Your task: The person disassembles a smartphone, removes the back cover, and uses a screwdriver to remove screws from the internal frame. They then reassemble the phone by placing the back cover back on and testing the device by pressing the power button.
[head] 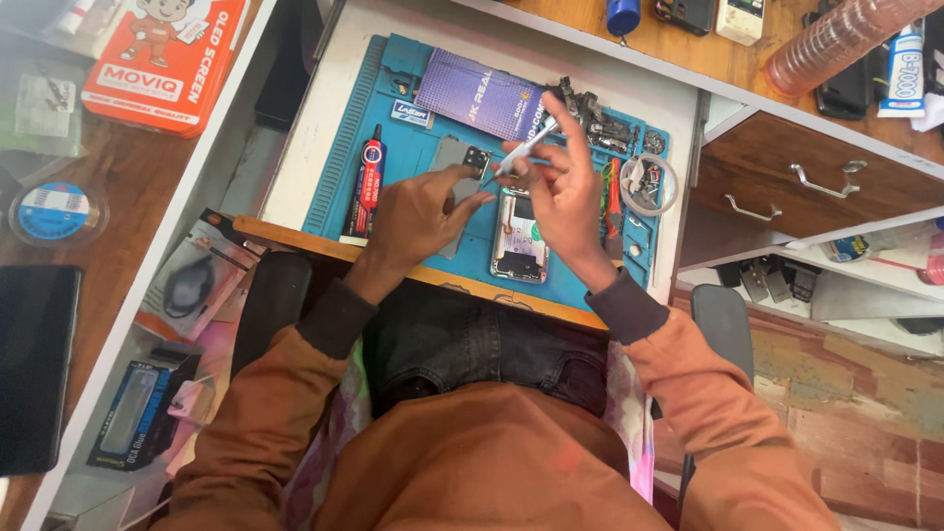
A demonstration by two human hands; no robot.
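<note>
My left hand [418,211] holds a grey phone back cover [460,162] with a dark camera block, lifted over the blue work mat [339,147]. My right hand [562,192] grips silver tweezers [521,152], their tip pointing toward the cover near my left fingers. Below my right hand an opened phone [518,241] lies flat on the mat, its insides showing. A black-and-red glue tube [366,187] lies to the left of my left hand.
A purple packet [477,93] lies at the mat's far side, with small dark parts [600,118] and a tape ring [647,182] to the right. Wooden drawers [806,172] stand at right. A red box [162,59] and a dark phone [34,364] rest at left.
</note>
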